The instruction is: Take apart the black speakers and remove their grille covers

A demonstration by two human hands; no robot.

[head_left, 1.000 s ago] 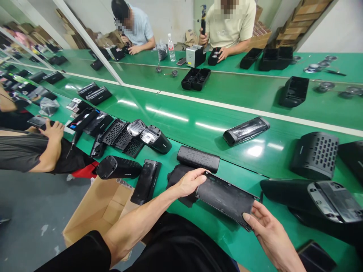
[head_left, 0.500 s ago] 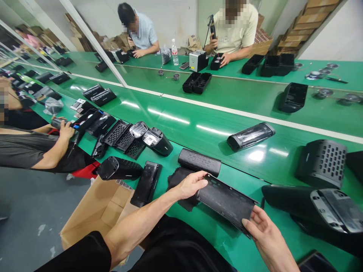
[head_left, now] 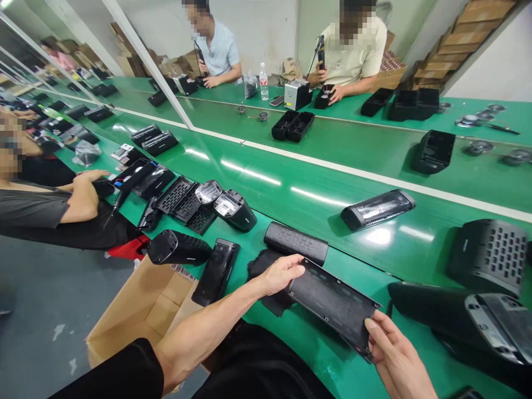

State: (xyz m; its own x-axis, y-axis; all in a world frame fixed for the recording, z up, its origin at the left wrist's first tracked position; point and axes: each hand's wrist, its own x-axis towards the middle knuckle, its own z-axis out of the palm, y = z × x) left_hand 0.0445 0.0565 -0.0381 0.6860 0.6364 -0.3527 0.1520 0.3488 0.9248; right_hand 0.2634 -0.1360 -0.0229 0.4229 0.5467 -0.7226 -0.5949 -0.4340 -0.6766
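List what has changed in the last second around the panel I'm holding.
Nothing taken up or let go. The left hand and the right hand grip the black panel by its ends as before. Only the view drifted slightly; the speaker bar behind it lies unmoved.

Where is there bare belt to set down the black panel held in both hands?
Bare belt lies between the ribbed speaker and the glossy speaker, just beyond the panel. Crowded: grilles at left, large housing at right.
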